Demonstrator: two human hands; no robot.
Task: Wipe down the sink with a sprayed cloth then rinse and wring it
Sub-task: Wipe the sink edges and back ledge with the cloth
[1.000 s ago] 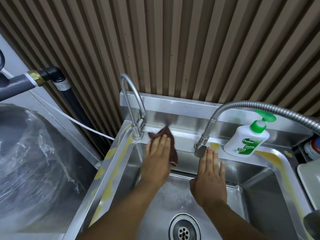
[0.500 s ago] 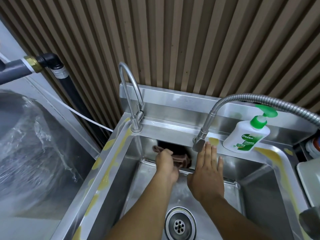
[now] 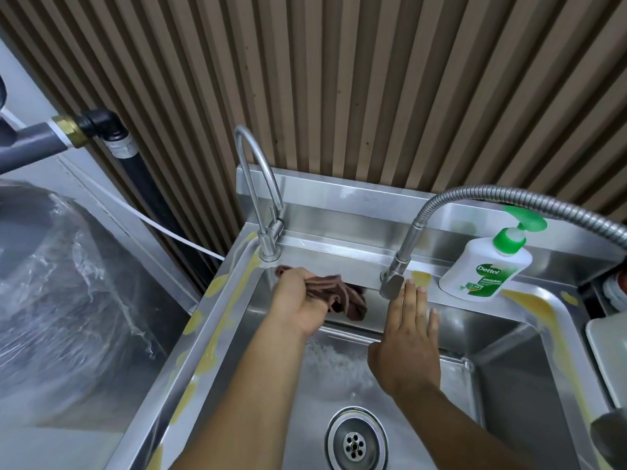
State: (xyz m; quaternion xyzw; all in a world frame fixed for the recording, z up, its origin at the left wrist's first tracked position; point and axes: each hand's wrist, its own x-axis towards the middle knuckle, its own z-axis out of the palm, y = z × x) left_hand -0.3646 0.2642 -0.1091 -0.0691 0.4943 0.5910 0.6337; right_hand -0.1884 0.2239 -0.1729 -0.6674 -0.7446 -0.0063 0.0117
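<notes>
Cloth of brown ribbed fabric [image 3: 342,296] sits bunched in the left hand [image 3: 298,300], whose fingers curl round it at the top of the back wall, in the far-left corner of the stainless steel sink [image 3: 492,334]. A second ago that hand lay flat on the cloth up on the back ledge; since then it has dropped into the basin and gathered the cloth into a fist, so the ledge looks done and the wiping has probably moved to the inside walls, with rinsing and wringing not yet begun. The right hand [image 3: 407,337] has stayed put, fingers straight and together, tips just under the angular nozzle of the flexible metal hose tap [image 3: 392,286]; whether it touches the wall I cannot tell. A pale wet or foamy patch [image 3: 332,364] lies on the basin floor above the round steel drain [image 3: 354,442]. Yellow stains [image 3: 532,303] mark the rim. A curved gooseneck tap [image 3: 258,184] stands at the left corner, and a white pump soap bottle with a green top [image 3: 485,269] on the ledge. Behind rises a brown slatted wall [image 3: 339,79]; a black pipe [image 3: 135,184] runs down at left.
</notes>
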